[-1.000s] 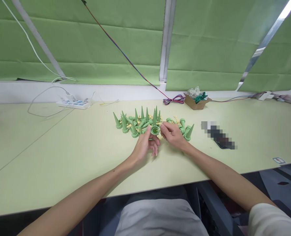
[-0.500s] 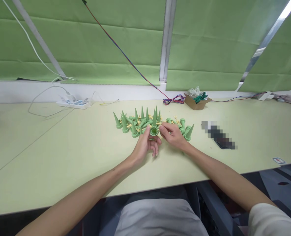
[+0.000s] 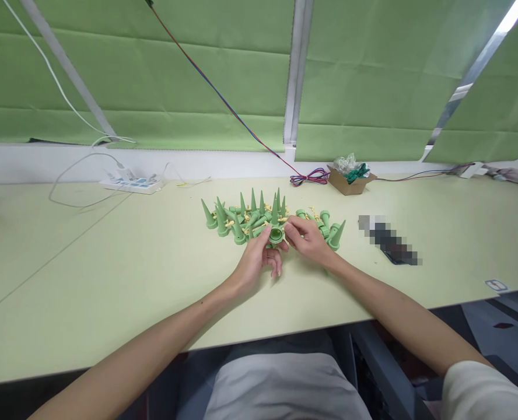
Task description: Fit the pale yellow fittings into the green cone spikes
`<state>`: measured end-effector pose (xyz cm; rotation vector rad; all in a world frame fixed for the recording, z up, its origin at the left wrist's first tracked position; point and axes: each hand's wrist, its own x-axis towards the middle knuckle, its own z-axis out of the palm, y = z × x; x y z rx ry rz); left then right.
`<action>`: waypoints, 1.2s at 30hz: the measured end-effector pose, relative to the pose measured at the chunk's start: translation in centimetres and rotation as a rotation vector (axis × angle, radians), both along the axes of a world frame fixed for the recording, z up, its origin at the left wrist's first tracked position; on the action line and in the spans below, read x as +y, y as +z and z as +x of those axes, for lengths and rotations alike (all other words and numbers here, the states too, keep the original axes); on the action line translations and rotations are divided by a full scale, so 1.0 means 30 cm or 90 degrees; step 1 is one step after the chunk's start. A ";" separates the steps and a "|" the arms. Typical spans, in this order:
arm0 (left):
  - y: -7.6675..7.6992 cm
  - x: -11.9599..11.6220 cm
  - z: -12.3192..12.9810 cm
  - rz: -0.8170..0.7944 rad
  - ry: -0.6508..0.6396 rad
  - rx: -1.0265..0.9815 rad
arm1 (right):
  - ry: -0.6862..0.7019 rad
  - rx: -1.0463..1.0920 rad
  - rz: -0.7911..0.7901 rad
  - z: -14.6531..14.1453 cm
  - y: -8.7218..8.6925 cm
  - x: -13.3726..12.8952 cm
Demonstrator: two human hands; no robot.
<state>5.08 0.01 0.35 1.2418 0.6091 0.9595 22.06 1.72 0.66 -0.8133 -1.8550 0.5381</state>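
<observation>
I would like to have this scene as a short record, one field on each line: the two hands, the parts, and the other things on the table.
Left hand: holds a green part, round open end towards the camera
Right hand: fingertips close beside that part; what they pinch is unclear
Parts: green cones, some point-up, others lying, with yellow pieces among them
Right of parts: dark item, pixelated
Behind: cardboard box, bundled wires
Back left: white power strip

The hollow green piece between the left fingers sits slightly lower than a second ago.
</observation>
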 end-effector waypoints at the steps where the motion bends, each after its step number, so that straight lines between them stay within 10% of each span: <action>1: 0.000 0.000 -0.001 0.008 0.001 0.006 | 0.005 0.006 -0.003 0.000 0.002 -0.001; 36: 0.000 -0.025 0.003 0.280 0.097 0.264 | -0.080 -0.007 0.013 -0.003 0.011 0.009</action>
